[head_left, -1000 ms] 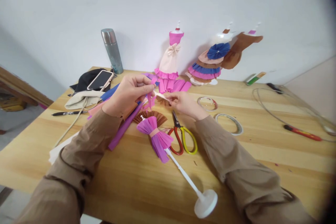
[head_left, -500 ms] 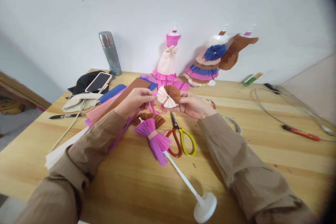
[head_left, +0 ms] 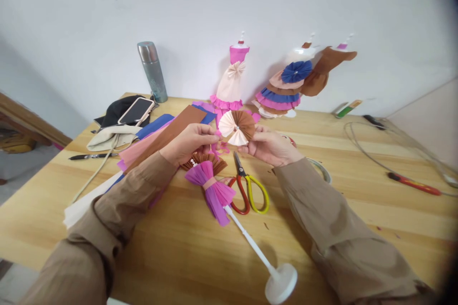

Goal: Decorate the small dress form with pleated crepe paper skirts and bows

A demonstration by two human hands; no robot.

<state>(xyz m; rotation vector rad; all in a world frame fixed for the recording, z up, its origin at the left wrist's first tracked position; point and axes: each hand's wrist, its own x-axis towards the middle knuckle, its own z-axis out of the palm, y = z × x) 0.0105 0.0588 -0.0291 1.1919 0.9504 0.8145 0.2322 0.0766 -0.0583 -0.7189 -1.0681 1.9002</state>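
Note:
My right hand [head_left: 274,147] pinches a round pleated paper rosette [head_left: 245,126], half brown and half cream, with a small shiny bead at its centre. At the rosette's left, my left hand [head_left: 189,143] has its thumb and finger closed on a small bright pink paper strip [head_left: 218,135]. Below the hands lies a white doll stand [head_left: 250,243] on its side, dressed in a pleated pink and purple paper dress [head_left: 211,186] with a peach band. A brown pleated fan [head_left: 213,164] sits behind the dress. Scissors [head_left: 246,186] with red and yellow handles lie beside it.
Several dressed paper mannequins stand by the wall, one in a pink and cream dress [head_left: 232,86]. Coloured paper sheets [head_left: 161,140], a phone [head_left: 136,111] and a flask [head_left: 153,71] are at left. A tape roll [head_left: 322,170], cable and red-handled tool [head_left: 413,183] are at right.
The rosette and my right hand have shifted slightly right, and the rosette looks a little bigger. My left hand has moved slightly right and down. The whole view has shifted a little.

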